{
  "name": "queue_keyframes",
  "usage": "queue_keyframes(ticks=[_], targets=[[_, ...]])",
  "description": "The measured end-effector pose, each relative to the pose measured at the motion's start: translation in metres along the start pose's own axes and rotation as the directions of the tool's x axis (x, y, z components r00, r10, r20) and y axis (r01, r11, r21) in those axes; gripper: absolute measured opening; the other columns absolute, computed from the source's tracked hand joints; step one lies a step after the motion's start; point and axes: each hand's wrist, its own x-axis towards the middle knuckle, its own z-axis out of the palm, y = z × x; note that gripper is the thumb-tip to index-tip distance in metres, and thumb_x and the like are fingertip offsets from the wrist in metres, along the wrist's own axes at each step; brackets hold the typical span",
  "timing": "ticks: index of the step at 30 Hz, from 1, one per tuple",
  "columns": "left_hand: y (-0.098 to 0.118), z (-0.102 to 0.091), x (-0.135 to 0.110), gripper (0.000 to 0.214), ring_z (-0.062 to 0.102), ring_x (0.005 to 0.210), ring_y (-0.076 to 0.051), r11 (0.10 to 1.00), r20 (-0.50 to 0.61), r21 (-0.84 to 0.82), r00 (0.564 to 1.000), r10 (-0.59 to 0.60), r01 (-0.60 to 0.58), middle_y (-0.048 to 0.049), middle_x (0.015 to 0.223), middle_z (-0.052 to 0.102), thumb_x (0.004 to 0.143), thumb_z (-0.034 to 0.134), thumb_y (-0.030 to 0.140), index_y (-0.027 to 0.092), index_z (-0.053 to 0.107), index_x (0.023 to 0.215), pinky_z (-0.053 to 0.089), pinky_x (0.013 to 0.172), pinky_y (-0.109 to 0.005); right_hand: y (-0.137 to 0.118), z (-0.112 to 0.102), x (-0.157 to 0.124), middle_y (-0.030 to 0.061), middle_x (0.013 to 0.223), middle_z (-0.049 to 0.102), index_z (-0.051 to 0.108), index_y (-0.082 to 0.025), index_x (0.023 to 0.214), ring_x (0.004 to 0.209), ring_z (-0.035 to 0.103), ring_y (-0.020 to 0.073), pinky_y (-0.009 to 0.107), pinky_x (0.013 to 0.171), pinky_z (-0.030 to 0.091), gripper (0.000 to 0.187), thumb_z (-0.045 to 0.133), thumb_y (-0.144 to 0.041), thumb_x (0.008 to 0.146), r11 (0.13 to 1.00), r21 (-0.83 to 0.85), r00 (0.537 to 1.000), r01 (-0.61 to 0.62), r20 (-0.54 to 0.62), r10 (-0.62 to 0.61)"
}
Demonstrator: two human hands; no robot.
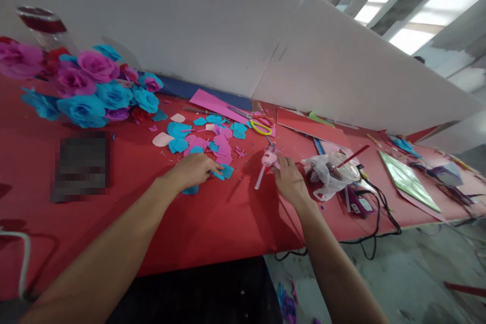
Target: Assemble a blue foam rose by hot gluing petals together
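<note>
My left hand (195,169) is closed in a pinch on a blue paper piece (217,175), low over the table at the near side of the petal pile. A flat blue paper petal (227,171) lies just beyond its fingertips. My right hand (291,179) is wrapped round a pink glue gun (270,156), and a clear glue stick (259,177) pokes out of it towards me. Blue and pink cut paper petals (224,136) are scattered ahead of my left hand. Yellow-and-red-handled scissors (261,125) rest behind the glue gun.
Paper flowers (85,86) crowd the back left near a clear jar (43,23). A plastic bag with a cup (343,168), a purple box (357,201) and black cables (379,212) lie right of my right hand. White panels (170,20) stand behind the red table (212,238).
</note>
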Motion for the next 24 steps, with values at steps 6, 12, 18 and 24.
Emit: queue_keyframes(ticks=[6,12,18,24], targets=[[0.001,-0.002,0.003,0.023,0.065,0.09,-0.021,0.98,-0.251,-0.12,0.95,-0.186,0.16,-0.0042,0.094,0.073,0.078,0.053,0.016,0.023,0.074,0.083,0.047,0.08,-0.03,-0.028,-0.007,0.008,0.0155,0.123,0.058,0.062,-0.018,0.116,0.113,0.046,0.0335,0.047,0.088,0.035,0.043,0.045,-0.008,0.078,0.994,-0.107,0.993,-0.035,-0.113,0.023],[-0.005,-0.012,0.0,0.018,0.063,0.082,-0.023,0.839,-0.486,-0.312,0.684,-0.544,0.446,-0.0068,0.086,0.071,0.077,0.056,0.025,0.021,0.07,0.086,0.045,0.075,-0.034,-0.102,-0.015,0.042,0.0061,0.099,0.072,0.072,-0.025,0.095,0.1,0.057,0.0253,0.036,0.083,0.035,0.024,0.051,-0.023,0.084,0.971,0.098,0.941,0.219,0.243,-0.237],[-0.024,-0.022,-0.003,0.024,0.05,0.058,-0.012,0.653,-0.561,-0.712,0.351,-0.75,0.257,-0.0027,0.078,0.06,0.074,0.058,0.025,0.016,0.065,0.095,0.037,0.053,-0.024,-0.133,0.006,0.069,0.0109,0.088,0.072,0.073,-0.017,0.081,0.095,0.059,0.0292,0.035,0.076,0.037,0.013,0.065,-0.019,0.071,0.964,0.048,0.864,0.262,0.434,-0.256],[-0.028,-0.027,-0.003,0.028,0.04,0.05,-0.009,0.564,-0.542,-0.825,0.277,-0.794,0.002,-0.0016,0.068,0.054,0.086,0.038,0.026,0.014,0.063,0.089,0.03,0.046,-0.023,-0.125,-0.006,0.089,0.0058,0.09,0.071,0.069,-0.019,0.08,0.089,0.061,0.0224,0.032,0.074,0.04,0.011,0.06,-0.019,0.074,0.969,0.138,0.912,0.203,0.334,-0.238]])
